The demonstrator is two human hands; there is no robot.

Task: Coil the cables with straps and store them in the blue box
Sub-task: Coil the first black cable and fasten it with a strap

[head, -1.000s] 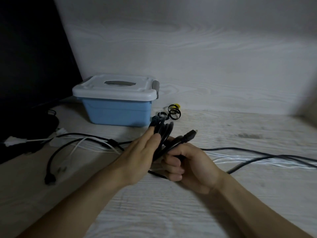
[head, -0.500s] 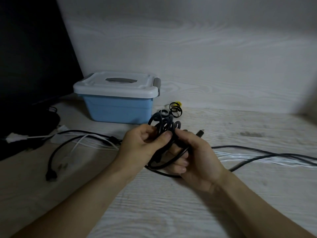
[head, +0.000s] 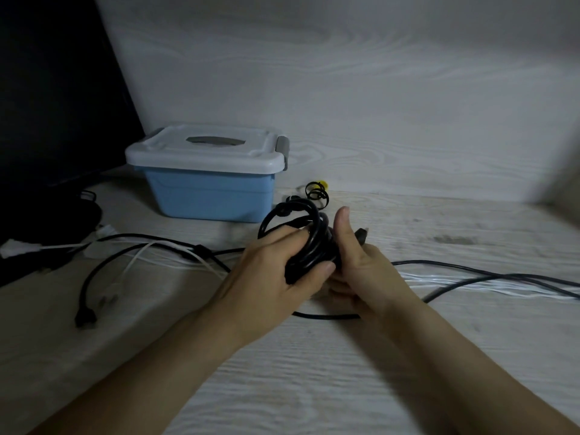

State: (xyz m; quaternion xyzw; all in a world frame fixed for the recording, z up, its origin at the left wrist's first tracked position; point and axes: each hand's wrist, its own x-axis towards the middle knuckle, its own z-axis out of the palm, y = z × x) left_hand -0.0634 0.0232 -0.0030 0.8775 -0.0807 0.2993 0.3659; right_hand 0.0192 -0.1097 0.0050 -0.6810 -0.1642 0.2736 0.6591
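Note:
A black cable (head: 309,243) is bunched into a tight coil between both hands, just above the table. My left hand (head: 276,274) grips the coil from the left, fingers and thumb curled round it. On the right side of the coil is my right hand (head: 361,268), thumb raised and fingers tucked under the loops. The cable's plug end (head: 362,235) pokes out past the right thumb. The blue box (head: 208,193) with its white lid (head: 204,150) closed stands behind the hands to the left. Small black straps (head: 317,191), one with a yellow tag, lie beside the box.
Loose black cable (head: 103,268) and white cable (head: 175,249) trail across the table at left. More black and white cables (head: 489,281) run off to the right. A dark monitor (head: 53,98) with its base stands at far left. A wood-grain wall rises behind.
The loose loops have been squeezed into a tighter bundle. My left hand went from flat against the cable to wrapped round it, and my right thumb lifted.

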